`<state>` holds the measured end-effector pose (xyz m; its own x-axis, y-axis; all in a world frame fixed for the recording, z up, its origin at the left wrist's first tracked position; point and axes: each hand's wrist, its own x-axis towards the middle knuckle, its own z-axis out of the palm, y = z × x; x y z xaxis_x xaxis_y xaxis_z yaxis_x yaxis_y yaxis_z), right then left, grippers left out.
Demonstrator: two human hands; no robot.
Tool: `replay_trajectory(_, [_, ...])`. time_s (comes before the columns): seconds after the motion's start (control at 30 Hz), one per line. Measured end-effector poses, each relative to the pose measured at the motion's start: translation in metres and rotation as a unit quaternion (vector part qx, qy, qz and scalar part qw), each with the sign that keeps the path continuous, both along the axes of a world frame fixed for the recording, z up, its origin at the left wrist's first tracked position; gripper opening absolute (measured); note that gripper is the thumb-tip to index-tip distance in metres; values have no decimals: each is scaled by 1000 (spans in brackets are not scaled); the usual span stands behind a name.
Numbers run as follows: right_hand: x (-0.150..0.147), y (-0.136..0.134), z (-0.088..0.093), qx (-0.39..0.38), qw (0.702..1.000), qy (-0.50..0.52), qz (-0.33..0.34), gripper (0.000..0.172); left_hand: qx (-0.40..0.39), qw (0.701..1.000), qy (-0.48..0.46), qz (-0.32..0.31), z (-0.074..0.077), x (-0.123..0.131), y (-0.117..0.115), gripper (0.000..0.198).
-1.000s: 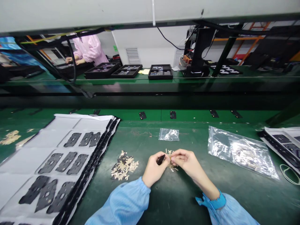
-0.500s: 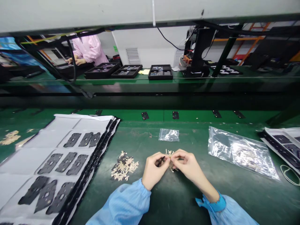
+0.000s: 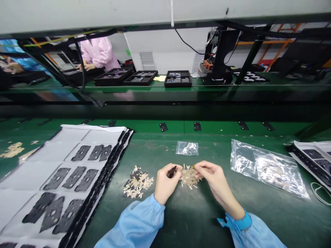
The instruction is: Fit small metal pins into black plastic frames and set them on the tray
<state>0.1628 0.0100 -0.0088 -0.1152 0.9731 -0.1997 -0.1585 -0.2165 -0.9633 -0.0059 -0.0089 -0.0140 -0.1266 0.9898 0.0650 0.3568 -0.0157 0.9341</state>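
Fingers closed, my left hand (image 3: 165, 182) holds a dark, pointed thing (image 3: 172, 171), whose kind I cannot make out. My right hand (image 3: 212, 177) pinches a small yellowish-brown piece (image 3: 194, 166) between thumb and fingertips. Between and just below the fingertips lies a pile of small, pale metallic pieces (image 3: 190, 177) on the green table (image 3: 186, 220). Left of my left hand is a second pile of cream and black small pieces (image 3: 138, 182). Beyond both hands lies a little clear zip bag (image 3: 187, 148).
At left, a white sectioned sheet (image 3: 80, 136) on a dark-edged stack carries several black flat plates (image 3: 74, 177). A larger clear bag (image 3: 269, 168) lies at right, near a pale elastic band (image 3: 320, 193). Black trays (image 3: 178, 78) stand on the far bench; a person in pink (image 3: 99, 51) works there.
My hands have moved apart from their touching fingertips, left hand leftward and right hand rightward. The pale pile between them now shows more fully.
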Motion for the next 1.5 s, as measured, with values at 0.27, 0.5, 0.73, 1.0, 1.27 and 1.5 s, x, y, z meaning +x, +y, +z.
replay_trajectory(0.27, [5,5,4,10,999,-17,-29,25,72,981,162,-76,-6,2,-4,15])
replay_trajectory(0.5, [-3,2,-6,27,998,-50,-9,26,104,986,113,-67,2,6,-6,9])
replay_trajectory(0.73, [-12,-5,-9,51,998,-36,15,21,151,987,40,-46,0,14,-13,11])
replay_trajectory(1.0, [-14,-10,-9,89,995,-37,12,16,147,987,20,-59,-3,16,-16,22])
replay_trajectory(1.27, [-12,-8,-3,77,997,-21,15,17,21,991,-129,-23,0,10,-5,19])
replay_trajectory(1.5, [-7,-6,3,-34,997,46,48,21,-112,940,-318,-53,-2,9,-6,19])
